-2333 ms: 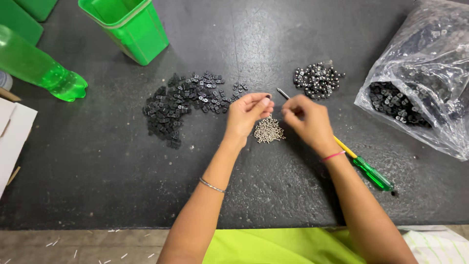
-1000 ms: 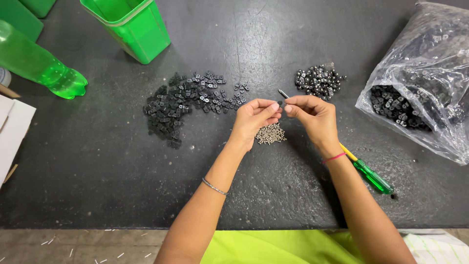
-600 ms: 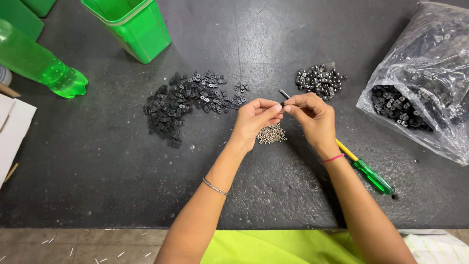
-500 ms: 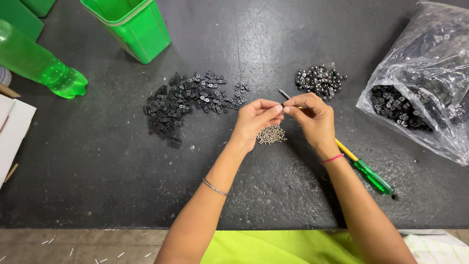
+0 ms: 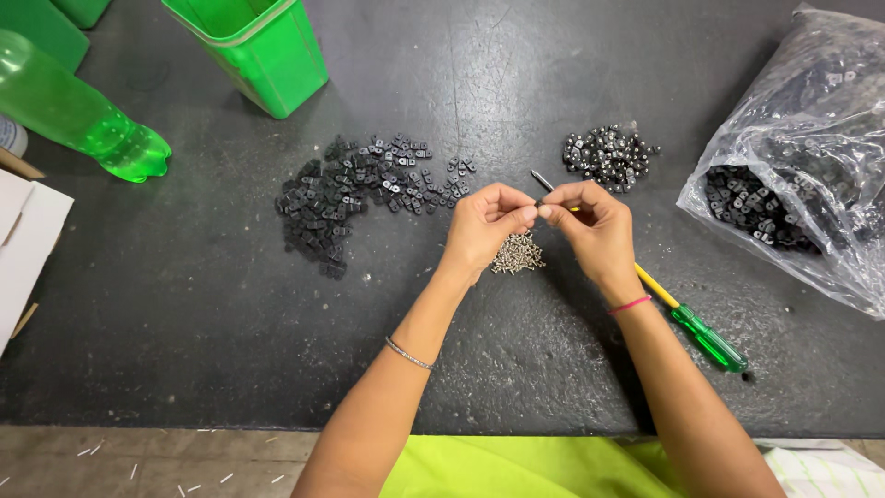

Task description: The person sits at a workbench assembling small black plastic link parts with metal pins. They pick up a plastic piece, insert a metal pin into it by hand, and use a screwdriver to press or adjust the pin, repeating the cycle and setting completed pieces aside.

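Observation:
My left hand (image 5: 487, 225) and my right hand (image 5: 592, 225) meet fingertip to fingertip over the dark tabletop (image 5: 184, 304), pinching a tiny part between them that is too small to make out. Just below the fingers lies a small heap of silver screws (image 5: 518, 255). A wide spread of small black plastic parts (image 5: 355, 189) lies to the left of my left hand. A smaller pile of black parts with silver spots (image 5: 608, 155) sits beyond my right hand. A yellow-and-green screwdriver (image 5: 693, 325) lies under my right wrist, its tip (image 5: 536, 176) showing past the fingers.
A clear plastic bag of black parts (image 5: 797, 175) lies at the right. A green bin (image 5: 253, 51) stands at the back, a green bottle (image 5: 78, 115) lies at the left, and a white box (image 5: 23, 249) sits at the left edge.
Both hands have risen slightly off the screw heap and closed in on each other; the fingertips now touch around a small part. The piles have not moved.

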`<state>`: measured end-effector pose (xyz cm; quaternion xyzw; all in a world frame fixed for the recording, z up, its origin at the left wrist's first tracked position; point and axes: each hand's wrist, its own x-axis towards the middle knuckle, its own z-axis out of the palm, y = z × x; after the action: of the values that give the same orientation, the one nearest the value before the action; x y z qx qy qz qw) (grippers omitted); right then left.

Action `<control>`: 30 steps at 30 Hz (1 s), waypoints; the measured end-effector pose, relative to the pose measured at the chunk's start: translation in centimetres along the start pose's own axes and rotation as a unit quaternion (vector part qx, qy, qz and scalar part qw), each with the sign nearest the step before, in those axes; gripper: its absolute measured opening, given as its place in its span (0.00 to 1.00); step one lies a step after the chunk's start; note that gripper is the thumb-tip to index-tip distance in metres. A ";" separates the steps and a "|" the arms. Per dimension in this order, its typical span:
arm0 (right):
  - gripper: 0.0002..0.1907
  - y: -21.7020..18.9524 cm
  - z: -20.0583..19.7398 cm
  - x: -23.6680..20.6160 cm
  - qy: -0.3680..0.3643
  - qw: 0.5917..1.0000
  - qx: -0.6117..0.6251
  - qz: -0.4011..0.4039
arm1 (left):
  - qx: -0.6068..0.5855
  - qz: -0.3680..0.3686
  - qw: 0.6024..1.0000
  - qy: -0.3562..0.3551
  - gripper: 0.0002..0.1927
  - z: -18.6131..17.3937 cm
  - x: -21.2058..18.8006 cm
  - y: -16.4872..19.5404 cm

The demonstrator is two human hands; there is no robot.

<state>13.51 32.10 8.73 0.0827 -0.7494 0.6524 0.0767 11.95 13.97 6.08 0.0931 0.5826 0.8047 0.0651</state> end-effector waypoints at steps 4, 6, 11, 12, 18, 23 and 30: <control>0.09 0.3 -0.3 0.0 -0.029 0.999 0.023 0.014 | 0.032 0.017 0.999 -0.008 0.04 -0.1 0.1 -0.3; 0.08 0.6 -0.5 -0.1 -0.040 0.999 0.013 0.026 | 0.040 0.021 0.999 -0.011 0.04 -0.1 0.1 -0.5; 0.08 1.3 -0.9 0.1 -0.052 0.998 0.024 0.014 | 0.066 0.042 0.997 -0.021 0.03 0.1 0.1 -0.5; 0.08 1.4 -1.0 0.1 -0.056 0.998 0.027 0.014 | 0.069 0.042 0.996 -0.021 0.03 0.1 0.1 -0.4; 0.06 1.6 -1.1 0.0 -0.065 0.997 0.028 0.008 | 0.098 0.045 0.994 -0.016 0.03 0.2 -0.1 -0.2; 0.05 1.7 -1.0 0.1 -0.060 0.998 0.024 0.001 | 0.113 0.054 0.992 -0.023 0.03 0.6 -0.3 0.5; 0.04 1.4 -1.5 0.5 -0.065 0.991 0.109 0.038 | 0.076 0.061 0.994 -0.041 0.08 1.1 -0.7 3.0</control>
<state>12.73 33.75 7.67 0.1042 -0.6801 0.7257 -0.0058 12.87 13.90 9.26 0.1663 0.6322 0.7561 0.0326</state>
